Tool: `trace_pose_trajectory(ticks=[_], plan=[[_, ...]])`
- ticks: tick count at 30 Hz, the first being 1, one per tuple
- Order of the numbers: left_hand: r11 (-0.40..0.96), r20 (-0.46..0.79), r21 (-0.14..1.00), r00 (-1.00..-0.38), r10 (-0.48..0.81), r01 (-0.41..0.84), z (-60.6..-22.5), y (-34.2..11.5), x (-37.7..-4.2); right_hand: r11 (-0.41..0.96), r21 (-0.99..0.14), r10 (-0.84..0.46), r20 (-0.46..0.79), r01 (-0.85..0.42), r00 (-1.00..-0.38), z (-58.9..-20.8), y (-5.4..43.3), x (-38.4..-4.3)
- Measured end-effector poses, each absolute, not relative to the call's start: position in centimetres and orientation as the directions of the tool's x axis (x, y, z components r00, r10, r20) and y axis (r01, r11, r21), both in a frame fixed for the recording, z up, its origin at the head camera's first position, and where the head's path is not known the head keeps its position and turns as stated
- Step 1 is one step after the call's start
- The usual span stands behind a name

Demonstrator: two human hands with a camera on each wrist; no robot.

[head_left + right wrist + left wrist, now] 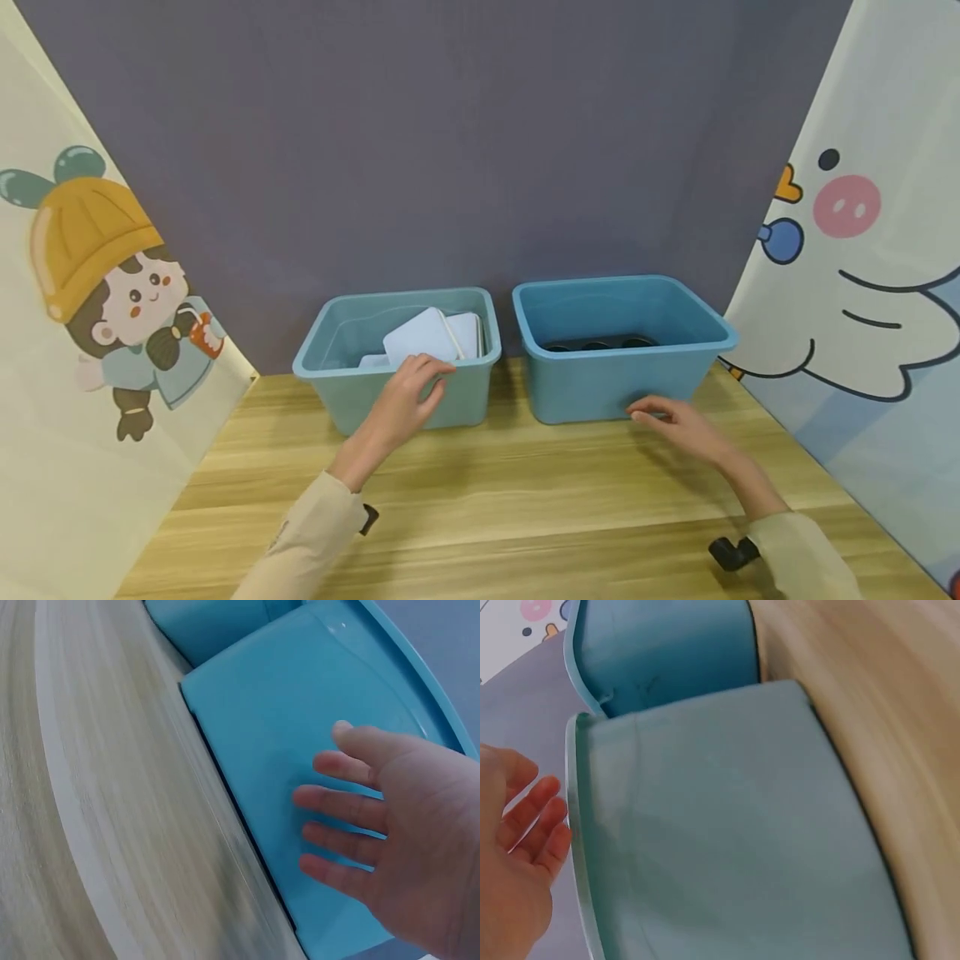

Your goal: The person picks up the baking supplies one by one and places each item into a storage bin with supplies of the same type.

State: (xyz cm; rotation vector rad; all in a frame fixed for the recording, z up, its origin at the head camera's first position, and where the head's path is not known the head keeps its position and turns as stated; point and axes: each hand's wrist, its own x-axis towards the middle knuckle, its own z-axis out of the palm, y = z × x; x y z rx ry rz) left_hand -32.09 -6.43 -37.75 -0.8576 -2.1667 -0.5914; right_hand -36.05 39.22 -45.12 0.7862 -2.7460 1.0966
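Two plastic bins stand side by side at the back of the table. The grey-green bin (408,400) on the left holds several pale flat-sided boxes or containers (420,335). In the blue bin (600,387) on the right lies a dark object with round openings (596,343), mostly hidden by the front wall. My left hand (405,398) hovers at the front rim of the grey-green bin, fingers relaxed and holding nothing. Before the blue bin's front wall is my right hand (678,425), its fingers spread and loosely bent in the right wrist view, with nothing in them.
The wood-grain table (480,508) reaches from the bins toward me. Behind the bins rises a dark grey panel (450,150). Cartoon-printed side panels stand at the left (90,467) and right (900,250). Dark straps or mounts sit at both wrists.
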Motion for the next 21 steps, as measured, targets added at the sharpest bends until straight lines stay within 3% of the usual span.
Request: trace_pose_trajectory(ticks=[11, 21], plan=[[0.738, 0.621, 0.231, -0.680, 0.389, 0.634, -40.0, -10.6, -29.7, 0.664, -0.588, -0.407, 0.233, -0.462, -0.883, -44.8, 38.2, -36.7], [0.773, 0.490, 0.403, -0.829, 0.270, 0.490, -41.3, -14.6, -29.1, 0.680, -0.579, -0.399, 0.222, -0.450, -0.890, -44.2, 37.2, -37.7]])
